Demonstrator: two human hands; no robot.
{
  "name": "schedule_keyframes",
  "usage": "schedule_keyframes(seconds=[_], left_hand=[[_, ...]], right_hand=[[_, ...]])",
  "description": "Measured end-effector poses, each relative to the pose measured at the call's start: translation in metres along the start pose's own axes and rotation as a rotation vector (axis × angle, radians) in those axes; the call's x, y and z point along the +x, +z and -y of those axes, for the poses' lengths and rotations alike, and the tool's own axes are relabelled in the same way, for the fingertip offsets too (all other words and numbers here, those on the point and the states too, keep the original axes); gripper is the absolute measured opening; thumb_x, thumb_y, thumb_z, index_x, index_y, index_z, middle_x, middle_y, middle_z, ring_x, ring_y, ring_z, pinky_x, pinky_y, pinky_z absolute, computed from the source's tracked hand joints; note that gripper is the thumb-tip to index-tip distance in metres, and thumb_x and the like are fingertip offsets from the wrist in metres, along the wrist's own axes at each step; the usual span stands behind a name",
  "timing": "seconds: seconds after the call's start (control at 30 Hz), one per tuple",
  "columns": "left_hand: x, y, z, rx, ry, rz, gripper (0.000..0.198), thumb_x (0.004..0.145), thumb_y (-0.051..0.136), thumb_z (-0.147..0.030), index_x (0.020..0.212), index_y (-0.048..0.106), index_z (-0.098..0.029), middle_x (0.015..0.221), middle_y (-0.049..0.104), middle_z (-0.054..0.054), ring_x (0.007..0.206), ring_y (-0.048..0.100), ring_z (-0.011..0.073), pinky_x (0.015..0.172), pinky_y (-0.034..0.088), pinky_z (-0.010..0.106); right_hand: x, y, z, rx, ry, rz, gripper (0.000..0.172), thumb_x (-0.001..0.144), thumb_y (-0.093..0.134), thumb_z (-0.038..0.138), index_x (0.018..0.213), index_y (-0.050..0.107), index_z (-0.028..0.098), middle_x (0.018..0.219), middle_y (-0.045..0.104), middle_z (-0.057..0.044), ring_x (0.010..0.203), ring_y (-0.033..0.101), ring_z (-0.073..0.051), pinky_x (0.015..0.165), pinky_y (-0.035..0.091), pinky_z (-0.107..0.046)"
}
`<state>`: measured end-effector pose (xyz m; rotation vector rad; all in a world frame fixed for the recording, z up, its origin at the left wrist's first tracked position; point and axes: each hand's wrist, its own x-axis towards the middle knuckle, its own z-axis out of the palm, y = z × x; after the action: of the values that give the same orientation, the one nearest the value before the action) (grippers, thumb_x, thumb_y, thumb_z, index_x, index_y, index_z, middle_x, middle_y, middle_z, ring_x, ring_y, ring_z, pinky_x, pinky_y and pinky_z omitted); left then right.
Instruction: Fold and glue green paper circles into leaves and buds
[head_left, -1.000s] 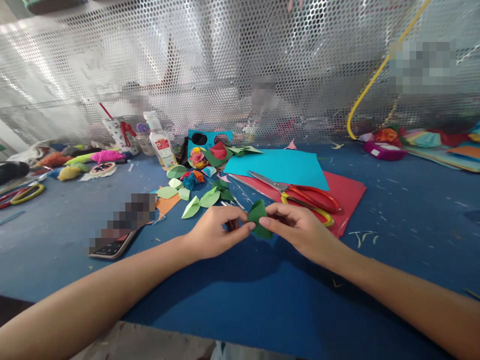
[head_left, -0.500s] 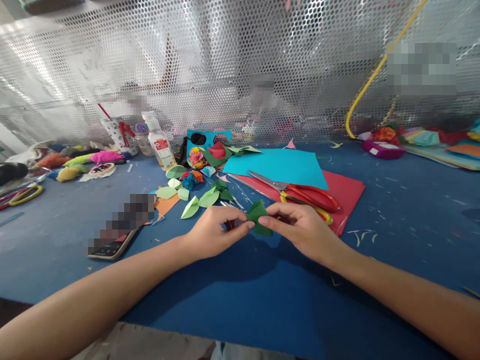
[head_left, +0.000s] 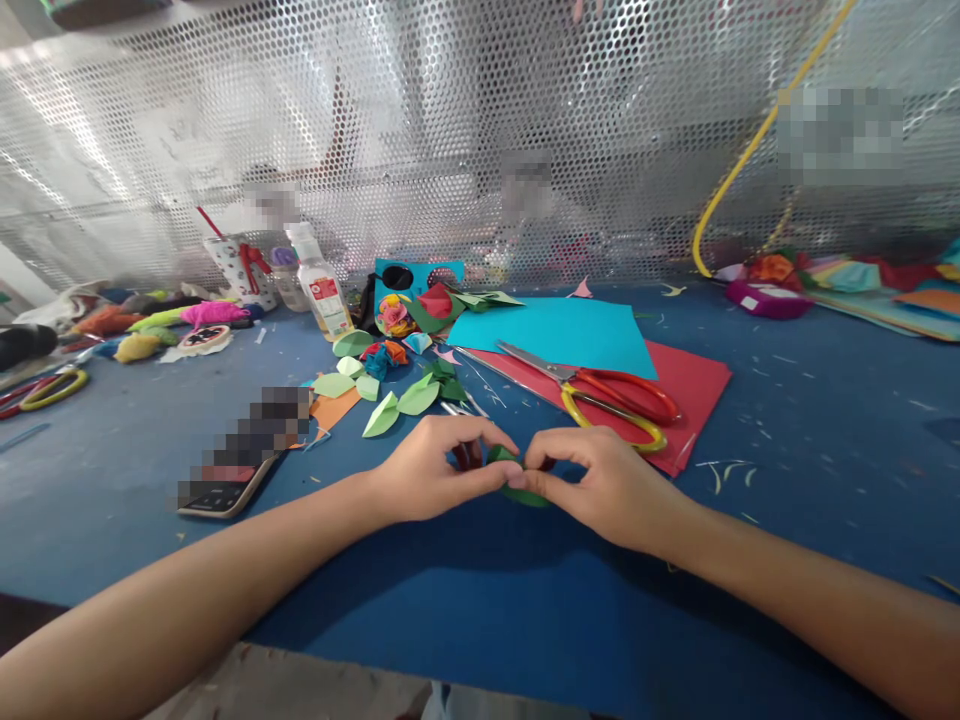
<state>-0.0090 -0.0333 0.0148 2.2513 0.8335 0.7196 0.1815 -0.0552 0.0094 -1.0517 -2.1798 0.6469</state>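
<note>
My left hand (head_left: 431, 470) and my right hand (head_left: 600, 480) meet over the blue table (head_left: 525, 600), fingertips pinched together on a small dark green paper piece (head_left: 517, 490). Most of the piece is hidden by my fingers; only a sliver shows between and below them. Something small and red shows inside my left hand, too hidden to name. Red-and-yellow-handled scissors (head_left: 600, 392) lie just behind my right hand on a red sheet (head_left: 694, 385) and a cyan sheet (head_left: 555, 335).
Light green paper leaves (head_left: 390, 400) and small paper flowers (head_left: 390, 335) lie behind my left hand. A phone (head_left: 232, 470) rests to the left. A glue bottle (head_left: 319, 285), a cup (head_left: 236, 265) and craft scraps stand at the back left; coloured papers (head_left: 885, 285) at back right. A perforated metal screen (head_left: 480, 130) closes the back.
The green paper piece stood up between my fingers before; now it is pressed low and mostly covered by both hands, which have dropped slightly toward the table.
</note>
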Motion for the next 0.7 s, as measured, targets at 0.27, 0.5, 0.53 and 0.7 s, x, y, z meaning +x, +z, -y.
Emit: schedule_keyframes(seconds=[0.27, 0.5, 0.53, 0.7], left_hand=[[0.0002, 0.0010, 0.0009, 0.000, 0.015, 0.112, 0.020, 0.078, 0.055, -0.031, 0.079, 0.065, -0.014, 0.066, 0.062, 0.003, 0.058, 0.052, 0.0100, 0.054, 0.042, 0.020], [-0.0007, -0.0010, -0.0062, -0.056, 0.115, -0.019, 0.015, 0.077, 0.056, -0.021, 0.076, 0.068, -0.013, 0.069, 0.067, 0.007, 0.061, 0.059, 0.0128, 0.058, 0.047, 0.022], [-0.0006, -0.0014, -0.0067, -0.073, 0.122, -0.040, 0.015, 0.077, 0.056, -0.020, 0.076, 0.068, -0.012, 0.069, 0.068, 0.007, 0.061, 0.060, 0.0130, 0.057, 0.048, 0.022], [0.0006, -0.0024, -0.0065, -0.096, 0.124, -0.118, 0.017, 0.078, 0.055, -0.019, 0.075, 0.069, -0.010, 0.065, 0.067, 0.007, 0.052, 0.057, 0.0107, 0.049, 0.046, 0.020]], right_hand=[[-0.0027, 0.0025, -0.0026, -0.139, -0.090, 0.043, 0.022, 0.078, 0.057, 0.031, 0.060, 0.060, 0.019, 0.060, 0.062, -0.001, 0.056, 0.055, -0.013, 0.054, 0.037, -0.024], [-0.0015, -0.0009, 0.0034, 0.035, -0.013, 0.013, 0.020, 0.078, 0.058, 0.031, 0.061, 0.061, 0.021, 0.061, 0.064, 0.001, 0.058, 0.057, -0.012, 0.057, 0.042, -0.023], [-0.0012, -0.0017, 0.0042, 0.059, 0.002, 0.007, 0.020, 0.078, 0.057, 0.032, 0.062, 0.061, 0.021, 0.062, 0.064, 0.002, 0.059, 0.058, -0.012, 0.058, 0.042, -0.023], [-0.0009, -0.0049, 0.0048, 0.126, 0.041, -0.031, 0.013, 0.078, 0.057, 0.028, 0.068, 0.065, 0.023, 0.067, 0.067, 0.002, 0.064, 0.060, -0.013, 0.059, 0.045, -0.023]])
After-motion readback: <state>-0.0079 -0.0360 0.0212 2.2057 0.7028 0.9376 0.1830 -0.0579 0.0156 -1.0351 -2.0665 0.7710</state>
